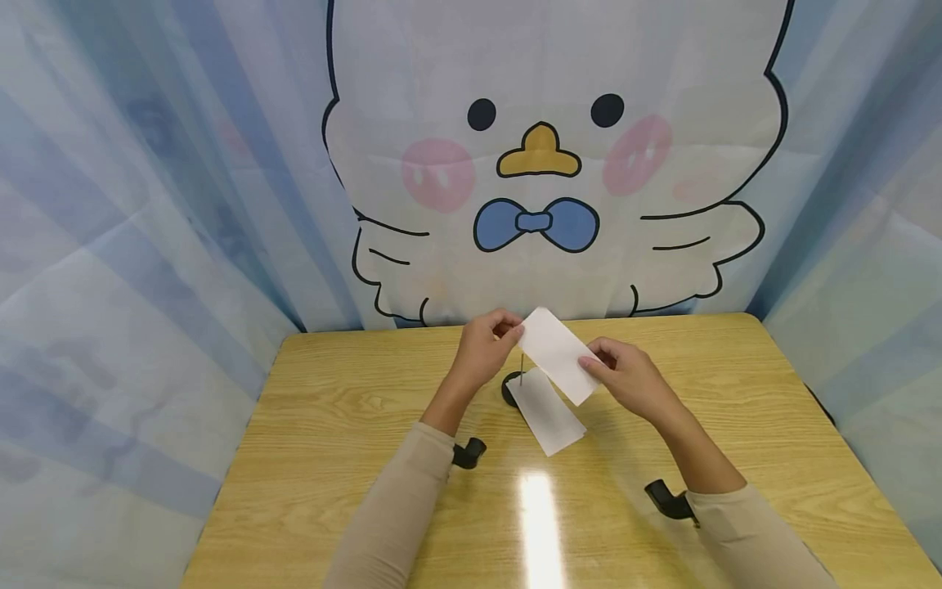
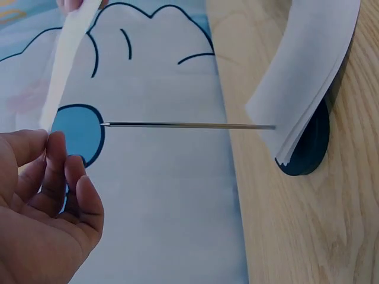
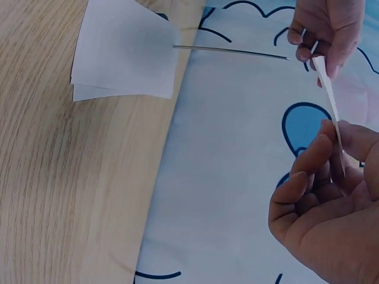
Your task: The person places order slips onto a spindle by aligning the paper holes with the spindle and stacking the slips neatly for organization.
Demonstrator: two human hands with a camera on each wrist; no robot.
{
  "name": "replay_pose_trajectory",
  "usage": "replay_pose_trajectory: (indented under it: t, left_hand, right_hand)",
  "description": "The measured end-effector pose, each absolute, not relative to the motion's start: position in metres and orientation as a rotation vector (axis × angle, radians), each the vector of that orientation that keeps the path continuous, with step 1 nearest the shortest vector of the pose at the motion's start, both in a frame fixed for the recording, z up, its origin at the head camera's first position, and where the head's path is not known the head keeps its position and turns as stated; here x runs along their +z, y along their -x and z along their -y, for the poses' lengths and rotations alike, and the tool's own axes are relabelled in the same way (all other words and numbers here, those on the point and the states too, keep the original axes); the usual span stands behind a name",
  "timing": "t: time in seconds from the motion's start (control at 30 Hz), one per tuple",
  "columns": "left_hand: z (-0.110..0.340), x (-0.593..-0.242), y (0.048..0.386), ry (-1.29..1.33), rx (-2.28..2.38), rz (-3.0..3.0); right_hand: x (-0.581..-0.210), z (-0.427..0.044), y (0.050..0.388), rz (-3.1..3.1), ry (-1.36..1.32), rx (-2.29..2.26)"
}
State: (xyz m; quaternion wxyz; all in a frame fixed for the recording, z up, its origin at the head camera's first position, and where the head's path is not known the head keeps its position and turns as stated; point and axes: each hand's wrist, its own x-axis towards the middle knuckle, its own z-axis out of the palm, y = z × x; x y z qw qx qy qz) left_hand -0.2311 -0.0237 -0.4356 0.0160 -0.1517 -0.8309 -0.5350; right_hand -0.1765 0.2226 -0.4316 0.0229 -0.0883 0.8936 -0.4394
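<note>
Both hands hold one white paper slip (image 1: 561,356) in the air above a bill spike. The left hand (image 1: 486,343) pinches its upper left corner between thumb and fingers. At the slip's right edge, the right hand (image 1: 631,376) pinches it the same way. Beneath, the spike has a round black base (image 2: 309,145) and a thin upright metal rod (image 2: 189,125) with a pointed tip. A few white paper slips (image 1: 548,413) are pierced on the rod and lie low over the base. The held slip is apart from the rod's tip in the left wrist view.
A light wooden table (image 1: 353,425) carries the spike near its back edge. Behind it hangs a curtain (image 1: 545,278) printed with a cartoon bird. Black wrist mounts (image 1: 670,499) stick out from the sleeves. Light glares on the table's front middle.
</note>
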Motion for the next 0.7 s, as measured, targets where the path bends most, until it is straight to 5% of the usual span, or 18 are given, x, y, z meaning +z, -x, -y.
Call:
replay_pose_trajectory:
  t: [0.7]
  left_hand:
    - [0.025, -0.447, 0.229, 0.417, -1.663, 2.565]
  right_hand:
    - [-0.442, -0.222, 0.173, -2.761, 0.194, -1.315]
